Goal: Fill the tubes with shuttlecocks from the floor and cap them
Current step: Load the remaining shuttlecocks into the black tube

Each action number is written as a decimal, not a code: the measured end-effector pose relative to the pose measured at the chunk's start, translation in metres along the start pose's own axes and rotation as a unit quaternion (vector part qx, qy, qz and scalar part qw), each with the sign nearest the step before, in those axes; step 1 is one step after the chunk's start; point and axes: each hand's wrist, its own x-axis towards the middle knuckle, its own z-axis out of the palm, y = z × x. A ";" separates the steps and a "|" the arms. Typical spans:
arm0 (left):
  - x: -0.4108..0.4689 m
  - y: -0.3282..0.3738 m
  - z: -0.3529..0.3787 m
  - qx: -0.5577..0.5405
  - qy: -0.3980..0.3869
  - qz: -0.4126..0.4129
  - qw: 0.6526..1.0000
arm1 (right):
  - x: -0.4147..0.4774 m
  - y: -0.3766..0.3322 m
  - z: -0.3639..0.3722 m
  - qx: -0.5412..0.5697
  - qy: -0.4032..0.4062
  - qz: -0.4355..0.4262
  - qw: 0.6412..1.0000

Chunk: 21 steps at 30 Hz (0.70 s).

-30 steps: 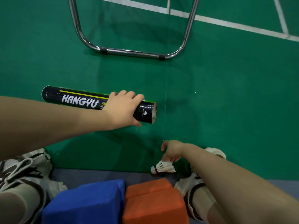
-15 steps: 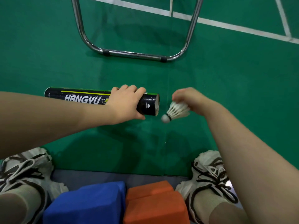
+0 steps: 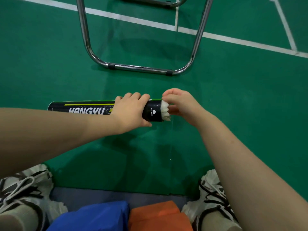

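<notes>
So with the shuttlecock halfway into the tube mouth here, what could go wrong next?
The feathers of the shuttlecock still flare past the rim of the tube, so a skewed push by the right hand could bend or crush them. The left hand holds the tube near its open end only, so the long far end could swing and shift the mouth.
</notes>
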 end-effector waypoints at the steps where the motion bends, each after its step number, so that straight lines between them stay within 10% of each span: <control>1: 0.000 0.000 0.000 -0.003 0.002 -0.002 1.000 | 0.000 -0.001 0.002 0.026 0.004 0.006 1.000; 7: 0.007 -0.004 -0.009 -0.043 0.038 -0.028 0.998 | -0.001 0.029 0.010 0.009 0.217 -0.177 0.960; 21: 0.006 -0.003 -0.007 -0.057 0.077 -0.051 0.994 | -0.001 0.023 0.040 -0.074 -0.017 -0.130 0.989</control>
